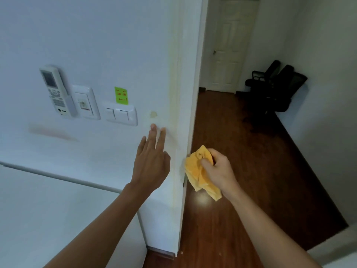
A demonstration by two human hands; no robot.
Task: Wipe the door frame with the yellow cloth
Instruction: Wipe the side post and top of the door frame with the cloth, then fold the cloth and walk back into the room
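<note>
The white door frame (pixel 188 93) runs vertically through the middle of the view, at the edge of the white wall. My right hand (pixel 218 169) is shut on a bunched yellow cloth (pixel 197 171), which touches the frame's edge at about waist height. My left hand (pixel 152 159) is open with its fingers spread, fingertips resting flat on the wall just left of the frame. Yellowish stains run down the wall beside the frame.
An air-conditioner remote (pixel 57 89), a socket plate (pixel 85 102), a double light switch (pixel 121 115) and a green sticky note (pixel 121 95) are on the wall to the left. A white cabinet top (pixel 58 206) sits lower left. Beyond the doorway: wooden floor (pixel 231 151), black chairs (pixel 276 88), a closed door (pixel 229 45).
</note>
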